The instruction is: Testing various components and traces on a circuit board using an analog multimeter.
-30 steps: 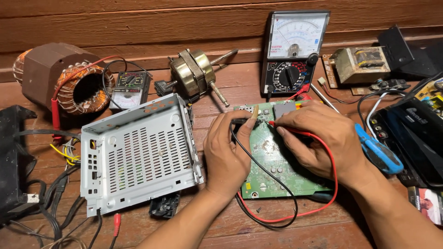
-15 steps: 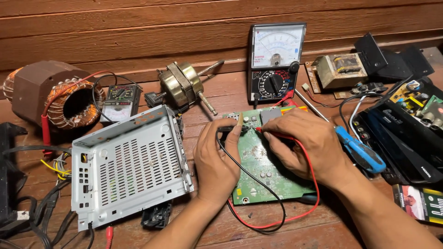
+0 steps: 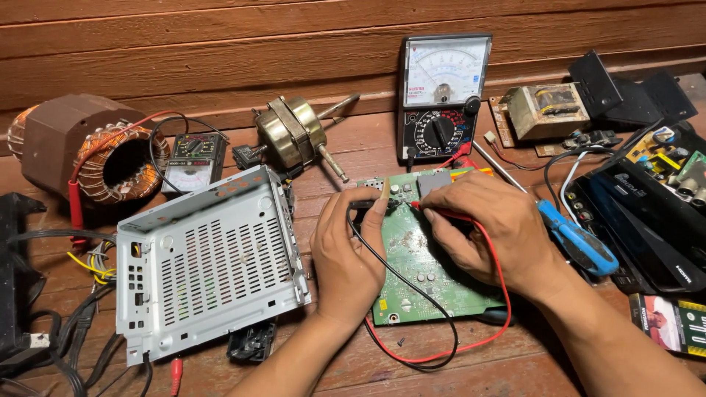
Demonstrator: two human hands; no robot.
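1. Head view: at the far right edge of the wooden desk (image 3: 353, 158), near the person's right forearm, lies a flat carton (image 3: 673, 323), part red and white, part dark green, its print too small to make out.
2. Propped upright against the plank wall stands an analogue meter (image 3: 441, 95): black plastic case, pale scale window above, round selector dial below.
3. A smaller meter (image 3: 193, 158) lies flat to the left, beside a wound stator (image 3: 88, 151) with glossy copper coils inside a brown casing.
4. Between them sits a brass-coloured motor core (image 3: 294, 132) with a steel shaft sticking out.
5. The green circuit board (image 3: 423, 254) lies flat at the centre of the desk, speckled with solder points and small silver components.
6. The left hand (image 3: 349, 254) is closed on a black probe (image 3: 365, 204), its tip pressed near the board's upper edge; a black lead (image 3: 412, 290) loops away from it.
7. The right hand (image 3: 489, 231) pinches a red probe (image 3: 441, 212) just beside the black one, with a red lead (image 3: 501, 283) curling round the board.
8. Left of the board rests a perforated grey sheet-metal chassis (image 3: 209, 265), tilted.
9. Right of the hands lie a blue-handled tool (image 3: 581, 242) and a glossy black box (image 3: 647, 220).
10. A boxy transformer (image 3: 548, 110) sits near the wall.
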